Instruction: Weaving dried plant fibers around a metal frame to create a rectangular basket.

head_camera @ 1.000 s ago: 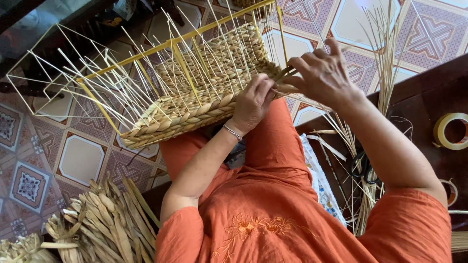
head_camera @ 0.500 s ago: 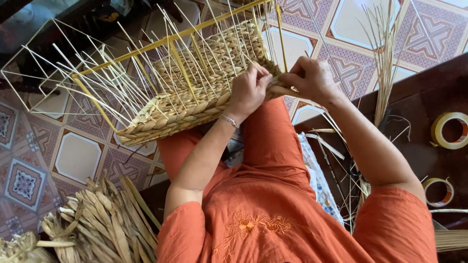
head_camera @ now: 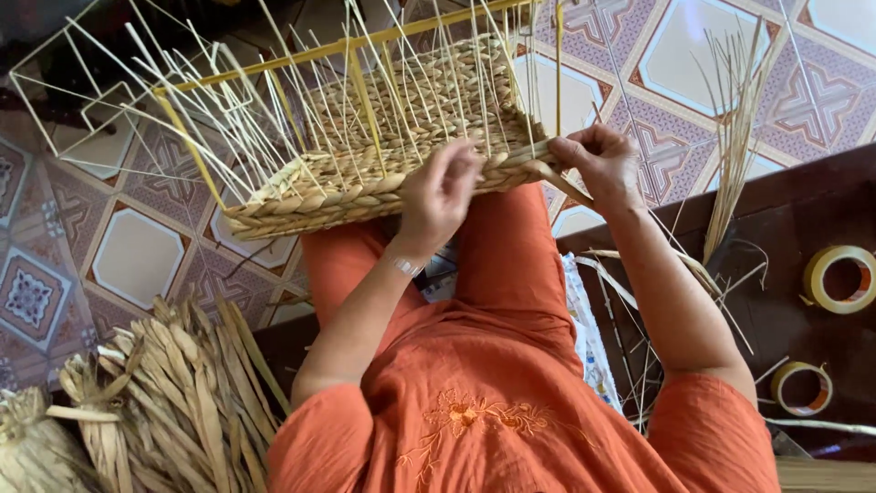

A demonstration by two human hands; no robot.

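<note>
Nearest the viewer, a person in an orange top sits with a half-woven basket (head_camera: pixel 383 146) propped on the orange-clad lap, its open side tilted away. Bundles of dried leaf (head_camera: pixel 155 402) lie on the floor at the person's left; loose strands (head_camera: pixel 639 319) and two tape rolls (head_camera: pixel 839 278) rest on a dark board at the right.

At the basket's near edge, the left hand (head_camera: pixel 438 196) presses down on the braided rim (head_camera: pixel 365 192), fingers curled over the weave and gripping it. The right hand (head_camera: pixel 602 164) is clenched on the working strand (head_camera: pixel 547 169) at the rim's right corner, pinching it where it leaves the braid.

Beyond the hands, thin pale stakes (head_camera: pixel 274 119) fan upward and outward from the woven wall, guided by a yellow frame (head_camera: pixel 347 46) and a white wire form (head_camera: pixel 82 82). Farthest off lies the patterned tile floor (head_camera: pixel 693 55).

Judged from this layout, the step in hand is weaving a row of the side wall, with the strand reaching the corner. The next move seems to call for passing the strand around the nearest stake while the left hand holds the row tight, so that the braid does not slacken.
</note>
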